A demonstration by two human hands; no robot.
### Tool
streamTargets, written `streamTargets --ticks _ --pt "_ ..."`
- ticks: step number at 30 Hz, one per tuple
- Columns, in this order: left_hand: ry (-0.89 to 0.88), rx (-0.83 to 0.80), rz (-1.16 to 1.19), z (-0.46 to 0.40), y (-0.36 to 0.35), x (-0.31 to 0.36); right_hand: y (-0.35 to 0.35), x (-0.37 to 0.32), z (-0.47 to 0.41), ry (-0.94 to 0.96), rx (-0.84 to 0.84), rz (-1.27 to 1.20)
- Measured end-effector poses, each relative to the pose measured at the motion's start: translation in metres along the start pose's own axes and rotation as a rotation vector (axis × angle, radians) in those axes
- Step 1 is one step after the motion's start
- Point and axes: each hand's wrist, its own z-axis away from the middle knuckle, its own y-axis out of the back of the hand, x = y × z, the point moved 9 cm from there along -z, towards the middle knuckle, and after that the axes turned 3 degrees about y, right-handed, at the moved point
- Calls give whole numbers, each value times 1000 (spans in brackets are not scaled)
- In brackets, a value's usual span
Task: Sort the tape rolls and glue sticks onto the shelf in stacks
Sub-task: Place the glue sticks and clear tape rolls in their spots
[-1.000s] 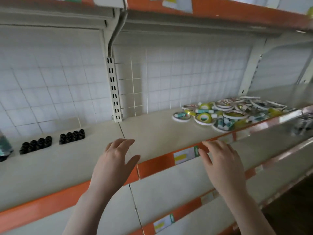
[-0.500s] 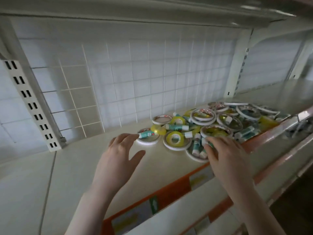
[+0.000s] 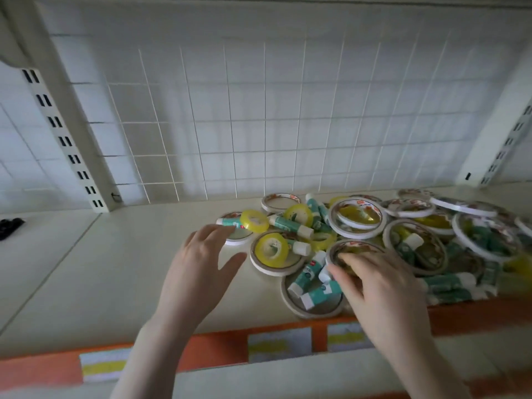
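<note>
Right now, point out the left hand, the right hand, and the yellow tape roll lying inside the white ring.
left hand (image 3: 201, 263), head view, back of hand.
right hand (image 3: 383, 286), head view, back of hand.
yellow tape roll (image 3: 271, 250), head view, its yellow rim.

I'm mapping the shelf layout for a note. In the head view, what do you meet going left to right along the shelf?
Black items at the edge → slotted upright → left hand → yellow tape roll → right hand → pile of tape rolls and glue sticks → right slotted upright.
</note>
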Motion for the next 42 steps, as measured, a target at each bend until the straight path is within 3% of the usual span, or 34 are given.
streamTargets --ticks 13,24,31,42 --pt "93 4 -55 15 1 8 3 -1 2 91 -36 -114" --pt "-78 -217 -115 -13 -35 43 12 1 -1 91 40 -85" --pt "-83 -276 -129 -16 -57 44 9 7 -2 110 55 -72" --pt "13 -208 -118 -25 -57 38 9 11 -4 135 68 -102"
